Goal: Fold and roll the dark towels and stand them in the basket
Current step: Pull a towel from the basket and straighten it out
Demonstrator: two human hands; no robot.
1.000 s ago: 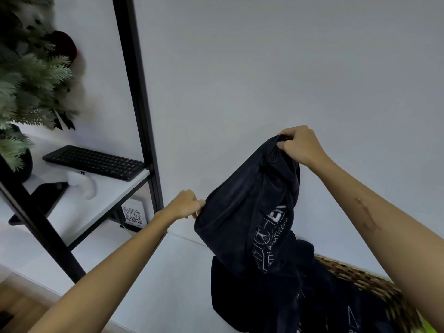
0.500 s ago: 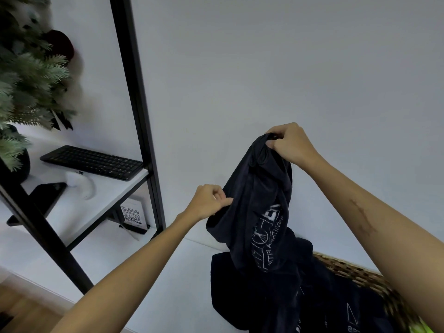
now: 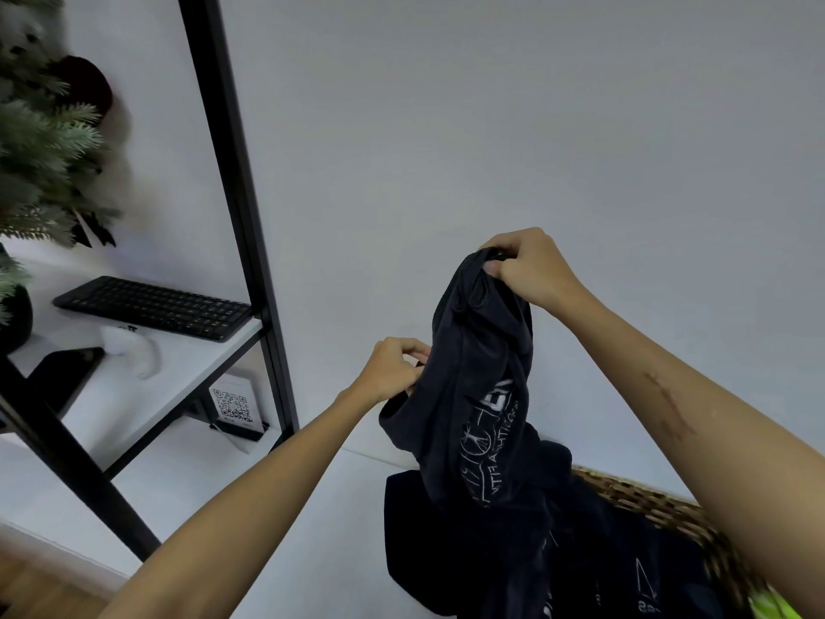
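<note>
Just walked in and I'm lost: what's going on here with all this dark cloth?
A person is holding up a dark towel with white print. The right hand grips its top edge, and the left hand pinches the side edge lower down. The towel hangs bunched, not yet folded or rolled. Below it, more dark towels spill from a wicker basket on the white surface.

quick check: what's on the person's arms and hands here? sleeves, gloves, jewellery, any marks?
Both forearms are bare as far as the frame shows: no sleeves in view. The left hand and right hand wear no gloves, and no rings, watch or bands show. One marking: a long, thin scar-like line runs along the right forearm. Upper arms are out of frame.
</note>
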